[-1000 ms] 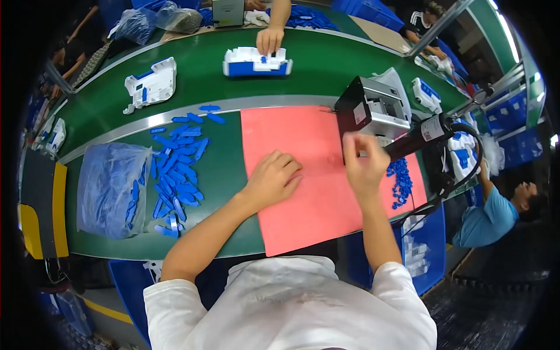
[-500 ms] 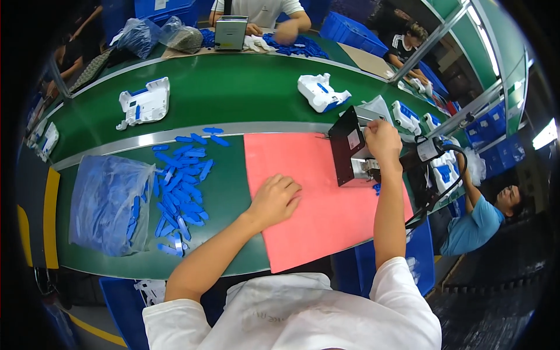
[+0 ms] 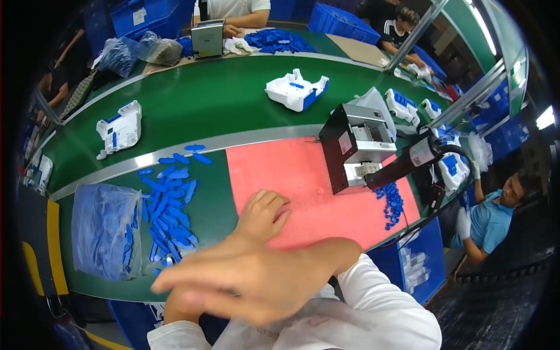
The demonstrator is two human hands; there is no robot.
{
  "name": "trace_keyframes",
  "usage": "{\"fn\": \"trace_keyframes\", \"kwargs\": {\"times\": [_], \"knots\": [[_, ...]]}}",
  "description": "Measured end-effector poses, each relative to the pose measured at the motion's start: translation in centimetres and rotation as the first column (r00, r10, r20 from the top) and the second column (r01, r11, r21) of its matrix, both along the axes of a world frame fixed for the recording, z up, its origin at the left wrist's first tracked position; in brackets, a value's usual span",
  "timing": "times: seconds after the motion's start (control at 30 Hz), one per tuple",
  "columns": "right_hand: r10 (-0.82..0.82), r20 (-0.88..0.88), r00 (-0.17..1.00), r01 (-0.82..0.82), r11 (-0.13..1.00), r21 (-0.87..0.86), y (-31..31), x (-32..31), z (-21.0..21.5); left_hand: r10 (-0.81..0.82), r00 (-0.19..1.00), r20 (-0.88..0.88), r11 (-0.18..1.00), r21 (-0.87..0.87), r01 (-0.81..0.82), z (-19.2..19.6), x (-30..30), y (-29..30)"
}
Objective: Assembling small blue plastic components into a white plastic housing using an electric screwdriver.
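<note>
My left hand [image 3: 261, 217] rests on the pink mat [image 3: 291, 175], fingers loosely bent, thumb apart, with nothing visible in it. My right hand [image 3: 251, 281] is raised across my body above my left forearm. It is blurred; its fingers stretch leftward and nothing shows in them. Left of my hands lies a pile of long blue plastic pieces [image 3: 169, 213]. A clear bag [image 3: 105, 233] with more blue pieces lies beside it. On the mat's right side stands a black and silver machine [image 3: 359, 146] with a black cylinder [image 3: 402, 166] in front. Small blue parts [image 3: 392, 204] lie below it.
Beyond a metal rail, the green belt [image 3: 192, 99] carries white housings [image 3: 119, 129] with blue parts, one [image 3: 297, 90] behind the machine. More white and blue units [image 3: 402, 107] stand at the right. Co-workers sit across the belt and at the right. A blue bin [image 3: 423, 265] stands below the table's right side.
My right hand has left the machine and swung left across my body. My left hand remains on the mat. The view has shifted, and the small blue parts now show more fully.
</note>
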State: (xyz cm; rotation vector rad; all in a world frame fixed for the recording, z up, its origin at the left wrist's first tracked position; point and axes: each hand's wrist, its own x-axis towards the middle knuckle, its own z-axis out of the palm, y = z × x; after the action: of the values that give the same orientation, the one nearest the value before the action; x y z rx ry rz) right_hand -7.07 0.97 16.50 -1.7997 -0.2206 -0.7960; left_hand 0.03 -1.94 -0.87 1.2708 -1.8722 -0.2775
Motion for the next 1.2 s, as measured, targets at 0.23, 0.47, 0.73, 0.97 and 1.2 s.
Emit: {"fn": "trace_keyframes", "kwargs": {"times": [0.23, 0.47, 0.73, 0.97, 1.2], "knots": [[0.597, -0.017, 0.802, -0.381, 0.533, 0.755, -0.4, -0.3, 1.6, 0.014, 1.000, 0.006, 0.999, 0.031, -0.014, 0.3, 0.3, -0.7], [0.545, 0.059, 0.837, -0.375, 0.490, 0.787, -3.7, -0.8, 1.5, -0.012, 1.000, -0.009, 0.997, 0.081, 0.012, 0.9, -0.6, -2.0], [0.613, 0.055, 0.788, -0.592, 0.730, 0.341, -3.8, 1.0, -0.1, 0.010, 1.000, -0.028, 0.997, 0.071, -0.008, -0.5, 1.9, 0.3], [0.323, -0.455, 0.830, -0.238, 0.943, 0.234, -5.2, 0.7, 0.3, -0.239, 0.960, -0.146, 0.971, -0.054, 0.234, -3.3, 0.6, -1.6], [0.138, -0.433, 0.891, 0.121, 0.846, 0.519, -5.7, 3.3, -2.1, -0.036, 0.741, -0.671, 0.990, 0.078, 0.119, -2.3, 0.2, -0.2]]}}
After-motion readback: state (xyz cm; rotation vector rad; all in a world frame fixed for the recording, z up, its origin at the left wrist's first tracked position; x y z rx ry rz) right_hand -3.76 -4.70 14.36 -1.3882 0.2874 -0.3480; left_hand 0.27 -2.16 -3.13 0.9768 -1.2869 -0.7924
